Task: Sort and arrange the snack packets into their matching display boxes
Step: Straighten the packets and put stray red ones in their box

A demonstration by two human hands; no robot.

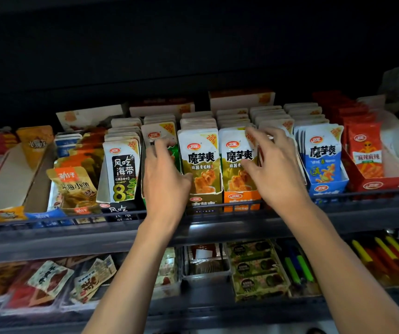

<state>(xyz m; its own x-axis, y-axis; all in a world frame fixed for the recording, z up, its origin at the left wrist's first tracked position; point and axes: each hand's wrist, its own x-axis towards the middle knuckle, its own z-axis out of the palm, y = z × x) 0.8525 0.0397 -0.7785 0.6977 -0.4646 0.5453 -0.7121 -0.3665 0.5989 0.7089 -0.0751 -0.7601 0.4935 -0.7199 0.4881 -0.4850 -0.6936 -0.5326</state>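
Observation:
Rows of upright snack packets stand in display boxes on a shelf. My left hand (163,175) rests on the green-fronted packets (175,153) in the box left of centre, its thumb against the olive packet (199,162). My right hand (274,165) reaches into the row behind the second olive packet (236,160), which stands in the orange box (240,201); its fingers are curled over the packet tops and its thumb presses the packet's front. A blue packet (323,157) stands in a blue box (328,186) to the right.
A black seaweed packet (123,169) and a tan fish packet (75,186) stand to the left. A red box (374,184) with red packets is at the right. A dark rail (217,213) runs along the shelf front. A lower shelf holds more snacks.

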